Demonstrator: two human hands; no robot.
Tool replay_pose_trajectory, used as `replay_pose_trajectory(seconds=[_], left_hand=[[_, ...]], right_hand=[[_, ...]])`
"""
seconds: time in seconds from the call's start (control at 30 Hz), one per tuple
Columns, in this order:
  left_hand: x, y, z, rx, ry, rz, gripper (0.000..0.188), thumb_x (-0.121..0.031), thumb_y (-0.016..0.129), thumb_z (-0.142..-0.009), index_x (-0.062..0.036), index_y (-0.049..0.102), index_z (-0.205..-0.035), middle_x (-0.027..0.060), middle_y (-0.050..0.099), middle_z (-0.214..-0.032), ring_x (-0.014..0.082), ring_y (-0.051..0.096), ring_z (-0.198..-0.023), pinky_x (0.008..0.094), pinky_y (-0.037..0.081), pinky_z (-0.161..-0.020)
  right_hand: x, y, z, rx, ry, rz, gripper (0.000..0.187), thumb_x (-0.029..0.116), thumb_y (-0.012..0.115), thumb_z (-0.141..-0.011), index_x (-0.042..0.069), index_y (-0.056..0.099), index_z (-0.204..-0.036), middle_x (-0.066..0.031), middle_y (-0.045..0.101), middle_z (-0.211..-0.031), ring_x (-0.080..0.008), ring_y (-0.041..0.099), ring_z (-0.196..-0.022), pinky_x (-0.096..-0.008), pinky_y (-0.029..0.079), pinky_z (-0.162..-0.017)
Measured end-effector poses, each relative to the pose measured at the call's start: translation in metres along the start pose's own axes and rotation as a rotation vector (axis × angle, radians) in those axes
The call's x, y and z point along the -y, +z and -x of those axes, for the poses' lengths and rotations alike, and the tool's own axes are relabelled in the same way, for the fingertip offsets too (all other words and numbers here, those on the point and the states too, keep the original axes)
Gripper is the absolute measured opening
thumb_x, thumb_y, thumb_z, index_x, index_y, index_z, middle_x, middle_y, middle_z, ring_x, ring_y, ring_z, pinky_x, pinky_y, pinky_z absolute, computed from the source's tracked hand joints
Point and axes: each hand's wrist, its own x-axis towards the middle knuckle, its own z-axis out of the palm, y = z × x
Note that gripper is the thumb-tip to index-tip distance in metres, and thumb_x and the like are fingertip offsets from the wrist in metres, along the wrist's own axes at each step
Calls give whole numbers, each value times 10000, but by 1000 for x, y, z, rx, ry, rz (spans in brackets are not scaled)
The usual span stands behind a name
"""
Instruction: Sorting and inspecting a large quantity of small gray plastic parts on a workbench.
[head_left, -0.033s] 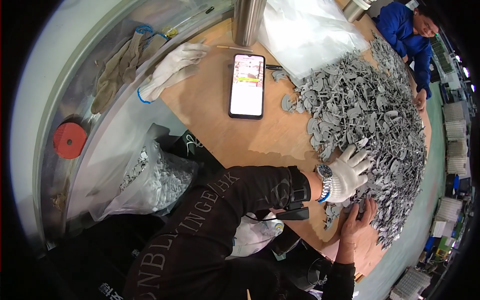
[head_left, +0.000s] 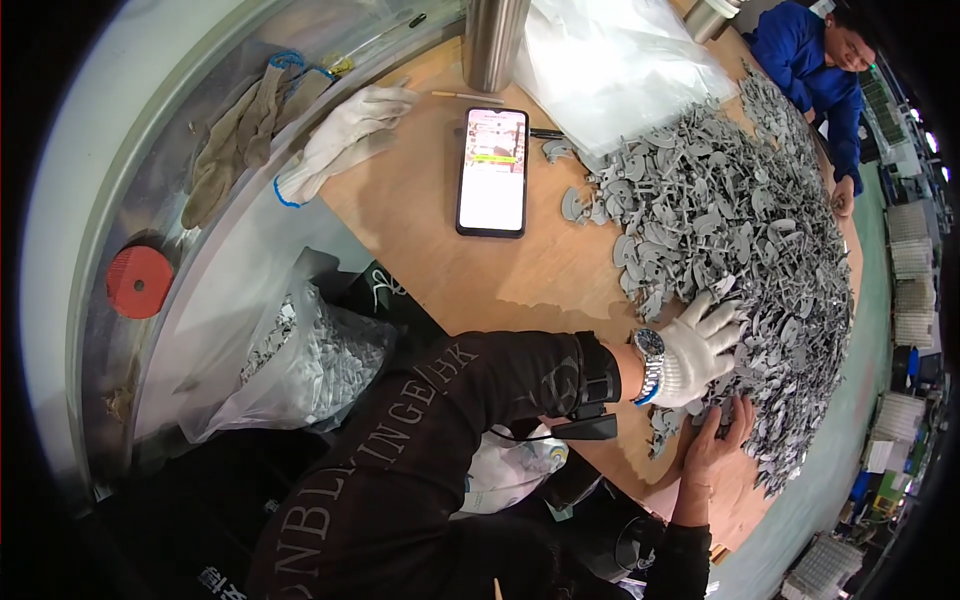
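Note:
A big heap of small grey curved plastic pieces (head_left: pixel 740 220) spreads across the wooden table (head_left: pixel 430 270). My left hand (head_left: pixel 692 352), in a white knitted glove with a metal watch at the wrist, lies on the heap's near left edge. Its fingers are spread, and nothing shows in its grasp. Just nearer to me, my bare right hand (head_left: pixel 718 442) rests against the heap's near edge with thumb and fingers apart. Grey pieces lie beside and between its fingers; its fingertips are partly lost among them. Several loose pieces lie between the two wrists.
On the table are a lit phone (head_left: pixel 492 175), a white glove (head_left: pixel 345 145), a metal cylinder (head_left: pixel 495 45) and a clear plastic sheet (head_left: pixel 620 70). A bag of grey pieces (head_left: pixel 315 360) stands lower left. Across the heap sits a person in blue (head_left: pixel 815 75).

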Motion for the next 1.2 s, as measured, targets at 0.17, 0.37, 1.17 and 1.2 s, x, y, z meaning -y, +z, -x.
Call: replay_pose_trajectory(seconds=[0.17,0.37,1.17,1.2], left_hand=[[-4,9,6,21,134,45,683,-583,570,-972,-163,549,-1510,121,387,-1666,359,175,-1611,682,22,-1274],[-19,21,-10,-121,139,-12,684,-636,544,-955,-146,616,-1428,120,522,-1534,368,331,-1526,686,36,-1273],[-91,14,59,-132,79,-110,356,-351,752,-908,-192,718,-1225,110,636,-1403,398,504,-1393,610,307,-1205],[-86,17,60,-183,59,-68,346,-336,746,-915,-192,719,-1228,109,637,-1402,391,505,-1394,604,310,-1205]], right_hand=[[6,1,1,1,56,33,531,178,632,-1014,18,513,-1506,-227,495,-1539,-446,410,-1448,-544,290,-1218],[4,-4,-6,111,2,155,581,215,637,-1015,6,475,-1533,-254,442,-1573,-491,358,-1468,-574,253,-1225],[43,-77,80,5,41,-269,287,45,762,-840,43,736,-1125,-162,620,-1382,-453,522,-1345,-522,447,-1109],[42,-76,81,30,46,-245,289,49,766,-832,45,737,-1119,-161,618,-1384,-458,515,-1349,-531,443,-1112]])
